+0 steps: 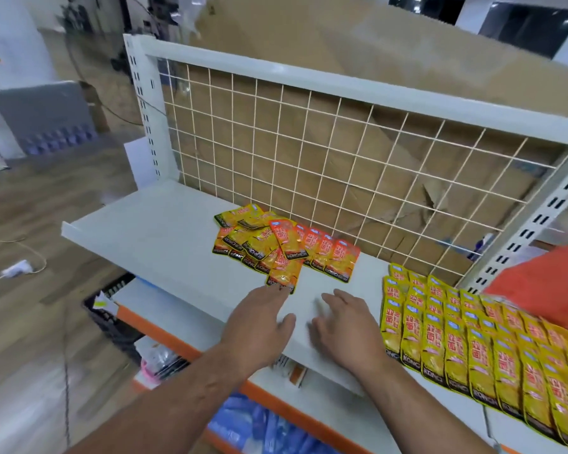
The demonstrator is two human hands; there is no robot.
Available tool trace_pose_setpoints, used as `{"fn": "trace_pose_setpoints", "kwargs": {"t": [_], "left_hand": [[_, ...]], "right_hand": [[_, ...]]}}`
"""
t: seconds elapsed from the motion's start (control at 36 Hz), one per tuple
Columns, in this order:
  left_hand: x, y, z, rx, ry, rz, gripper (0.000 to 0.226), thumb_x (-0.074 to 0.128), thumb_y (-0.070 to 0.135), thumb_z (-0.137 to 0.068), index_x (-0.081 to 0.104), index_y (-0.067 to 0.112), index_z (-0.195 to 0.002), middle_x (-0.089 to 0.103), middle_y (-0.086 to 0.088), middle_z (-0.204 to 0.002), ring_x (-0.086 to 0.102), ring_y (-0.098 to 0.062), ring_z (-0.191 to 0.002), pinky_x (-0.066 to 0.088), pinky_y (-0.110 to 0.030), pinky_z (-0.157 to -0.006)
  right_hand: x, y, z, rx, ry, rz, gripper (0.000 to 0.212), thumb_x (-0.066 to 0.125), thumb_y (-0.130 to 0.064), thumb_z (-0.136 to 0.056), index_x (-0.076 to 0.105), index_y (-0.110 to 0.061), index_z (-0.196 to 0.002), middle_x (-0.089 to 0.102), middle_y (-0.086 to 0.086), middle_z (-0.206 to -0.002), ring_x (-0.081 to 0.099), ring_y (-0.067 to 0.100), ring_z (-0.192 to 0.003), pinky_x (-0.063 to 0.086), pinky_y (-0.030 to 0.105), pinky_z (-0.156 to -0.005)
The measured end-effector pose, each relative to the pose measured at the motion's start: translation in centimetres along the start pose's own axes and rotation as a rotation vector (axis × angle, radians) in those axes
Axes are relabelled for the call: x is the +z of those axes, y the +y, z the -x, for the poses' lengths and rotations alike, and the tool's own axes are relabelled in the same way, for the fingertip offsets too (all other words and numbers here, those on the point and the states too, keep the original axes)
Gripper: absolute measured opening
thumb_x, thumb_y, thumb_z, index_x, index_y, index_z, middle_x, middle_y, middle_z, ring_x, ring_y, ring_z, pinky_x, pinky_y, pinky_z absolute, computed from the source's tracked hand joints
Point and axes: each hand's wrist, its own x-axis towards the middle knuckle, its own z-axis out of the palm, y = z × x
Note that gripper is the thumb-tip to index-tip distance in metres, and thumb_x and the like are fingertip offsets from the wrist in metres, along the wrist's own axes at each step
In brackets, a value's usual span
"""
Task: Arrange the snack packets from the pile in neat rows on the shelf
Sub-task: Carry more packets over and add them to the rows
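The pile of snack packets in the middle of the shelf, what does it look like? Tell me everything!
The pile of snack packets is a jumble of shiny, foil-like pouches in yellow and orange-red, each with a dark band at one end. They lie flat, overlapping at mixed angles, on the white shelf, close to its wire grid back. The left hand has its fingertips on the nearest packet.

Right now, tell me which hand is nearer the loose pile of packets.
Left. The left hand has its fingertips at the front edge of the pile; the right hand lies flat on the shelf, clear of the pile.
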Motion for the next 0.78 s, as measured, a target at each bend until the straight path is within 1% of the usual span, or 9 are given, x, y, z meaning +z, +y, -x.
{"fn": "trace_pose_setpoints", "kwargs": {"t": [0.06, 0.14, 0.22, 0.31, 0.36, 0.44, 0.5, 0.61, 0.78], "left_hand": [[0.0, 0.4, -1.3, 0.023, 0.006, 0.001, 0.052, 0.049, 0.040, -0.097, 0.043, 0.025, -0.146, 0.048, 0.006, -0.144, 0.038, -0.014, -0.133, 0.030, -0.026, -0.108], [0.6, 0.8, -3.9, 0.058, 0.010, -0.048, 0.046, 0.046, 0.037, -0.098, 0.050, 0.022, -0.140, 0.054, 0.004, -0.137, 0.041, -0.016, -0.128, 0.033, -0.028, -0.106], [1.2, 1.4, -6.9, 0.123, 0.016, -0.081, 0.041, 0.042, 0.028, -0.095, 0.061, 0.015, -0.129, 0.064, -0.004, -0.123, 0.051, -0.024, -0.117, 0.040, -0.034, -0.103], [1.9, 2.2, -10.0, 0.178, 0.055, -0.107, 0.036, 0.041, 0.020, -0.090, 0.069, 0.012, -0.111, 0.069, -0.009, -0.107, 0.057, -0.029, -0.103, 0.046, -0.038, -0.091], [2.3, 2.9, -12.0, 0.144, 0.025, -0.167, 0.027, 0.042, 0.016, -0.091, 0.067, 0.016, -0.101, 0.066, -0.005, -0.103, 0.054, -0.026, -0.101, 0.044, -0.036, -0.080], [3.0, 3.7, -14.9, 0.083, -0.030, -0.243, 0.013, 0.047, 0.012, -0.091, 0.060, 0.016, -0.090, 0.063, -0.005, -0.097, 0.054, -0.025, -0.097, 0.033, -0.034, -0.068], [3.5, 4.1, -16.9, 0.084, -0.054, -0.278, 0.012, 0.050, 0.014, -0.092, 0.061, 0.015, -0.095, 0.064, -0.007, -0.101, 0.055, -0.025, -0.099, 0.038, -0.034, -0.072], [4.1, 5.0, -20.0, 0.018, -0.104, -0.339, 0.024, 0.052, 0.022, -0.094, 0.057, 0.014, -0.117, 0.063, -0.010, -0.114, 0.057, -0.028, -0.109, 0.046, -0.035, -0.083], [5.2, 5.2, -21.7, -0.113, -0.142, -0.307, 0.031, 0.061, 0.022, -0.091, 0.055, 0.012, -0.119, 0.061, -0.012, -0.118, 0.060, -0.030, -0.110, 0.049, -0.036, -0.085]], "right_hand": [[0.0, 0.4, -1.3, 0.014, 0.005, -0.010, 0.055, 0.050, -0.049, -0.088, 0.055, -0.022, -0.135, 0.052, 0.000, -0.142, 0.044, 0.025, -0.132, 0.039, 0.036, -0.108], [-0.7, 0.7, -3.3, 0.057, 0.046, -0.070, 0.042, 0.057, -0.037, -0.092, 0.059, -0.017, -0.129, 0.056, 0.004, -0.133, 0.049, 0.028, -0.123, 0.042, 0.036, -0.100], [-0.9, 1.6, -5.8, 0.096, 0.069, -0.130, 0.038, 0.056, -0.033, -0.092, 0.062, -0.018, -0.126, 0.060, 0.005, -0.124, 0.053, 0.026, -0.117, 0.043, 0.034, -0.095], [-1.1, 2.4, -8.2, 0.146, 0.065, -0.148, 0.026, 0.051, -0.035, -0.092, 0.067, -0.023, -0.109, 0.063, 0.004, -0.104, 0.061, 0.025, -0.103, 0.043, 0.031, -0.074], [-1.5, 2.8, -9.6, 0.185, 0.075, -0.087, 0.025, 0.048, -0.038, -0.094, 0.065, -0.022, -0.103, 0.062, 0.005, -0.099, 0.062, 0.027, -0.096, 0.039, 0.031, -0.067], [-1.8, 3.5, -11.6, 0.236, 0.096, -0.085, 0.028, 0.047, -0.039, -0.094, 0.061, -0.018, -0.105, 0.062, 0.009, -0.100, 0.062, 0.031, -0.094, 0.045, 0.034, -0.071], [-1.8, 4.0, -13.1, 0.260, 0.089, -0.087, 0.035, 0.046, -0.044, -0.095, 0.057, -0.015, -0.112, 0.063, 0.010, -0.105, 0.062, 0.032, -0.098, 0.046, 0.035, -0.074], [-1.8, 4.4, -15.4, 0.337, 0.079, -0.101, 0.051, 0.048, -0.057, -0.094, 0.053, -0.012, -0.118, 0.063, 0.011, -0.116, 0.061, 0.032, -0.109, 0.047, 0.036, -0.084], [-1.5, 5.1, -17.0, 0.425, 0.037, -0.145, 0.059, 0.065, -0.060, -0.082, 0.054, -0.013, -0.116, 0.065, 0.009, -0.118, 0.063, 0.029, -0.109, 0.049, 0.034, -0.084]]}}
